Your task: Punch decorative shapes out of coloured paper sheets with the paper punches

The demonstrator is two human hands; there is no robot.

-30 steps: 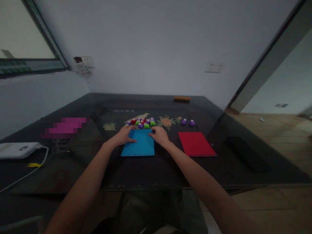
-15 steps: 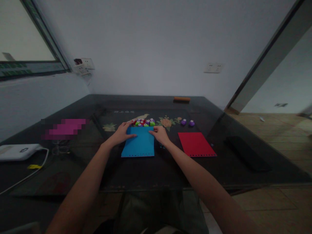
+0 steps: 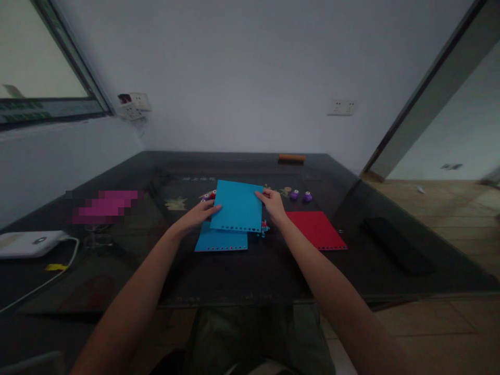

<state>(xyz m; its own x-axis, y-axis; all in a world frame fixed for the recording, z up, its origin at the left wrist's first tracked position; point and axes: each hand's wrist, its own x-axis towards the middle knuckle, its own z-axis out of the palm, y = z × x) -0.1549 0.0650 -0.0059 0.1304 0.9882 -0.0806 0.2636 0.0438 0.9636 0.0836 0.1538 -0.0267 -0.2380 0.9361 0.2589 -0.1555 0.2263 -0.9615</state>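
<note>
Upper blue sheet (image 3: 236,206): over the lower blue sheet (image 3: 221,241), partly covering it.
Left hand (image 3: 200,212): your fingers pinch the upper one's left edge.
Right hand (image 3: 275,205): your fingers pinch its right edge (lightly, avoiding creases).

pale chinese characters (image 3: 199,178), 上 among them, on dark tabletop (image 3: 234,278); blurred green lettering (image 3: 25,113) at window (image 3: 37,52)

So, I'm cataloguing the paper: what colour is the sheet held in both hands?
The held sheet is bright blue, seen best in the head view.
</note>
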